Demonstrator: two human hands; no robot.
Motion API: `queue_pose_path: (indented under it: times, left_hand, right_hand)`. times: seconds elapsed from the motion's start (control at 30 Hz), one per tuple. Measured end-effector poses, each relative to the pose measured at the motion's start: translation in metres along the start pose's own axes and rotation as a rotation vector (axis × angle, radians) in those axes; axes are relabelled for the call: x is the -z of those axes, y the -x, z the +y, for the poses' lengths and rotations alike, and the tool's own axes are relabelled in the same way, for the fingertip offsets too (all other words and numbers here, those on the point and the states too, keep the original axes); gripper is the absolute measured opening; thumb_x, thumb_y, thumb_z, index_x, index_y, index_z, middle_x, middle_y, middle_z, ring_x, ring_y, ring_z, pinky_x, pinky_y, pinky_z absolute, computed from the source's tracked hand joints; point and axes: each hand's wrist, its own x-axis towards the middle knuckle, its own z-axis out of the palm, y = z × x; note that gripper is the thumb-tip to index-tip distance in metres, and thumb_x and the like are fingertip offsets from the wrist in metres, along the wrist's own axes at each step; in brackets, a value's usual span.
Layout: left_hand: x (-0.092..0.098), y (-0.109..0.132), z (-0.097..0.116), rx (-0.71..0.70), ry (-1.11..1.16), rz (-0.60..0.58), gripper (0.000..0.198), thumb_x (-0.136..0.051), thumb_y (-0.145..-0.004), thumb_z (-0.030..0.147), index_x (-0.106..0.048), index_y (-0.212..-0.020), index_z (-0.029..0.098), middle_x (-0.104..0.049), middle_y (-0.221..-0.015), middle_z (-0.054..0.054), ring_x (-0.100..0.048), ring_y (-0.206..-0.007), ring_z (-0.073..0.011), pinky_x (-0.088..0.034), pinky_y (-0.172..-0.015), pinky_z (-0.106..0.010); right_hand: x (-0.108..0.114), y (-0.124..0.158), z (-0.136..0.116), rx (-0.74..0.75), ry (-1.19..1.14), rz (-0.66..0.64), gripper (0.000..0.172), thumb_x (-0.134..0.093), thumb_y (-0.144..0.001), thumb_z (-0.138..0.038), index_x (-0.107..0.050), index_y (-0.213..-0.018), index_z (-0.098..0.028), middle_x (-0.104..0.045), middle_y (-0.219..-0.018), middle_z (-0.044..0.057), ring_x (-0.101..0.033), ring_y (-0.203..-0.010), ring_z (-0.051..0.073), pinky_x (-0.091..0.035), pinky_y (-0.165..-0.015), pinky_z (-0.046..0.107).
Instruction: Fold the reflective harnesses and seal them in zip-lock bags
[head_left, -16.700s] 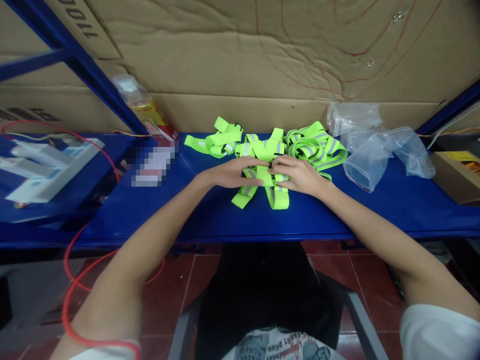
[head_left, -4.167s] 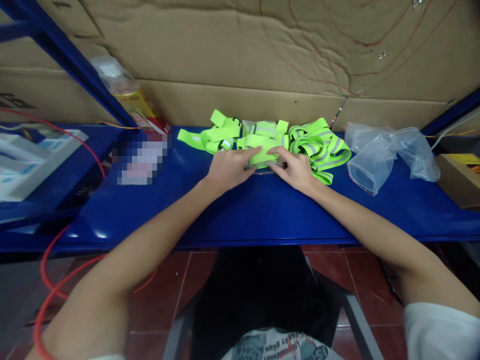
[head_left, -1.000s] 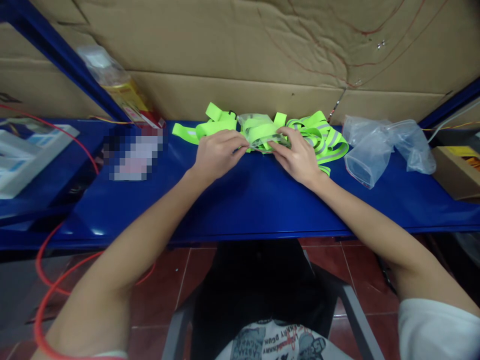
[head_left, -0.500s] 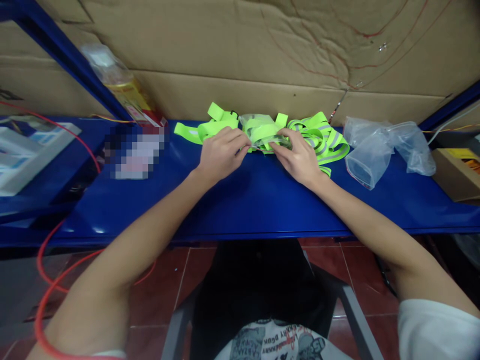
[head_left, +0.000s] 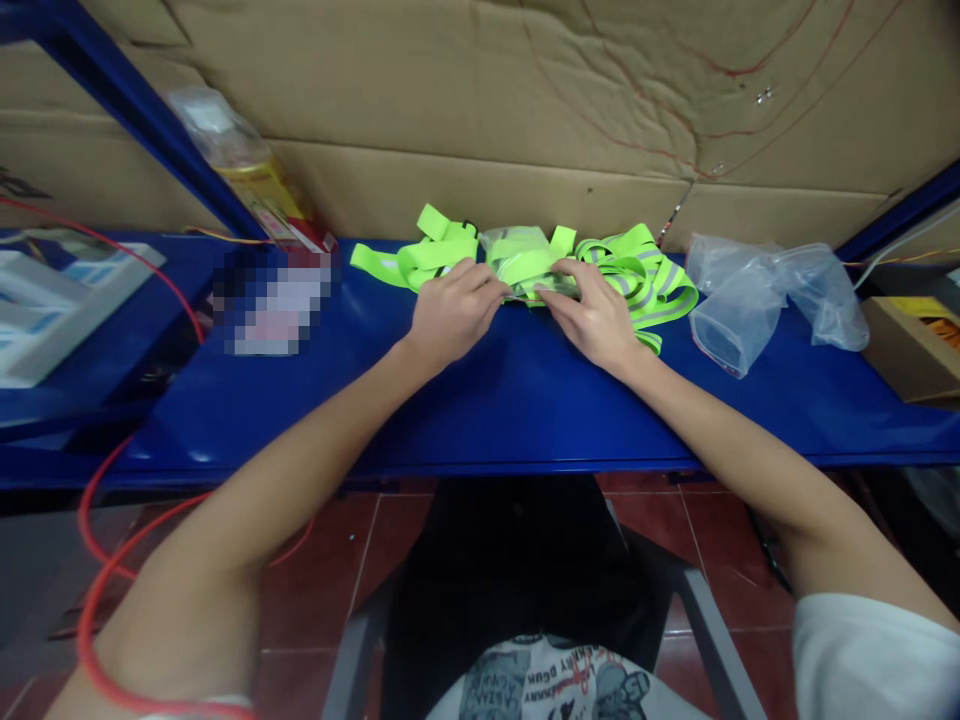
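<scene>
On the blue table point(head_left: 517, 410), between two heaps of yellow-green straps point(head_left: 656, 285), lies a clear bag point(head_left: 514, 262) with similar material showing through. The left hand point(head_left: 454, 312) pinches its near edge; the right hand point(head_left: 598, 312) grips that edge too. More plastic bags point(head_left: 739, 310) lie farther right.

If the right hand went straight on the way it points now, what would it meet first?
Most likely the clear bag: the right hand points forward and leftward, with its fingertips at the bag's near edge. Exact depth is hard to judge.
</scene>
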Motion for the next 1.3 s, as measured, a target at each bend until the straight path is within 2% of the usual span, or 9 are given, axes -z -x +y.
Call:
queue_pose_path:
  times: [0.23, 0.4, 0.6, 0.73, 1.03, 1.3]
  left_hand:
    - [-0.002, 0.001, -0.001, 0.006, -0.036, 0.042, 0.023, -0.060, -0.107, 0.029, -0.080, -0.098, 0.022, -0.073, -0.089, -0.006, -0.066, -0.092, -0.0243, -0.053, -0.070, -0.035]
    - [-0.002, 0.001, 0.003, 0.052, 0.003, 0.034, 0.024, -0.057, -0.105, 0.027, -0.079, -0.095, 0.021, -0.071, -0.089, -0.008, -0.065, -0.091, -0.0254, -0.051, -0.072, -0.036]
    - [0.000, -0.001, 0.009, 0.064, -0.014, 0.033, 0.023, -0.055, -0.105, 0.025, -0.076, -0.097, 0.021, -0.074, -0.097, -0.010, -0.065, -0.095, -0.0281, -0.046, -0.071, -0.039]
    - [-0.002, -0.002, 0.010, -0.004, -0.026, 0.014, 0.023, -0.055, -0.108, 0.027, -0.077, -0.104, 0.024, -0.075, -0.101, -0.010, -0.064, -0.097, -0.0281, -0.048, -0.074, -0.041]
    - [-0.003, -0.002, 0.004, -0.166, -0.074, -0.045, 0.032, -0.048, -0.111, 0.025, -0.076, -0.095, 0.020, -0.068, -0.087, -0.009, -0.064, -0.089, -0.0269, -0.053, -0.074, -0.042]
    - [-0.005, -0.001, 0.015, -0.113, 0.006, -0.046, 0.028, -0.049, -0.110, 0.022, -0.077, -0.105, 0.017, -0.071, -0.098, -0.013, -0.066, -0.096, -0.0286, -0.057, -0.085, -0.046]
  right_hand:
    - [0.002, 0.003, 0.006, 0.094, 0.022, 0.077, 0.028, -0.051, -0.111, -0.031, -0.079, -0.115, -0.026, -0.075, -0.133, 0.012, -0.070, -0.121, 0.031, -0.060, -0.102, 0.051]
    - [0.004, 0.004, 0.011, 0.056, 0.017, 0.087, 0.029, -0.054, -0.109, -0.028, -0.073, -0.132, -0.024, -0.074, -0.131, 0.014, -0.069, -0.123, 0.032, -0.058, -0.105, 0.052]
    - [0.005, 0.005, 0.022, 0.081, 0.035, 0.061, 0.029, -0.054, -0.112, -0.034, -0.081, -0.110, -0.024, -0.078, -0.106, 0.010, -0.073, -0.097, 0.027, -0.060, -0.087, 0.044]
    - [0.005, 0.005, 0.019, 0.085, 0.010, 0.042, 0.032, -0.054, -0.112, -0.034, -0.083, -0.106, -0.024, -0.077, -0.104, 0.009, -0.072, -0.096, 0.026, -0.058, -0.087, 0.044]
    - [0.002, 0.005, 0.012, 0.090, 0.006, 0.032, 0.034, -0.051, -0.112, -0.031, -0.083, -0.102, -0.023, -0.077, -0.101, 0.010, -0.072, -0.094, 0.027, -0.059, -0.085, 0.045]
    - [-0.001, 0.007, 0.014, 0.089, -0.030, 0.057, 0.031, -0.053, -0.112, -0.030, -0.082, -0.105, -0.023, -0.076, -0.105, 0.010, -0.071, -0.099, 0.026, -0.059, -0.088, 0.045]
